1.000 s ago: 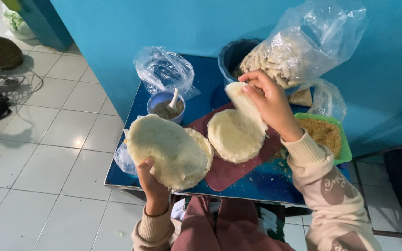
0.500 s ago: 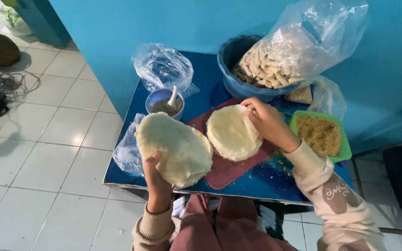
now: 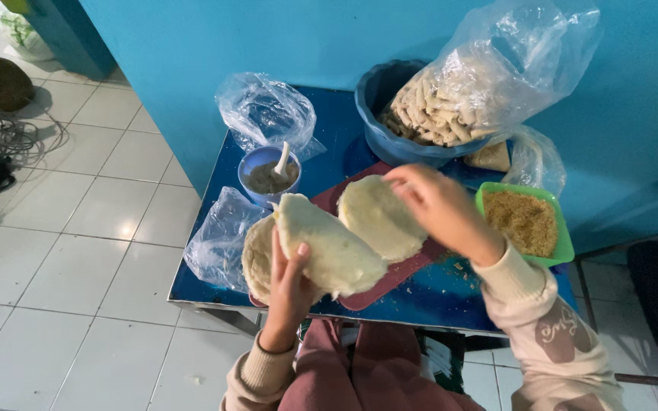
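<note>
Tabletop point(image 3: 436, 293) of glossy blue stands against a turquoise wall point(image 3: 192, 46), with pale floor tiles point(image 3: 100, 228) spreading toward nine o'clock. On it lie a dark red board point(image 3: 397, 274), a small blue bowl point(image 3: 268, 175) with a white spoon point(image 3: 282, 158) at eleven o'clock of the board, a blue basin point(image 3: 382, 106) under a clear bag of pale rolls point(image 3: 489, 76) at one o'clock, and a green tray of crumbs point(image 3: 527, 222) at three o'clock. Crumpled clear bags point(image 3: 264, 110) sit beyond the bowl.

The left hand point(image 3: 289, 285) is closed round a stack of pale round wrappers point(image 3: 321, 247), thumb on top, holding it tilted above the table's near edge. The right hand point(image 3: 439, 205), blurred, reaches over the single round wrapper point(image 3: 375, 221) lying on the board at one o'clock of the stack; its fingertips seem to touch the wrapper's far edge, but I cannot tell whether they pinch it.
</note>
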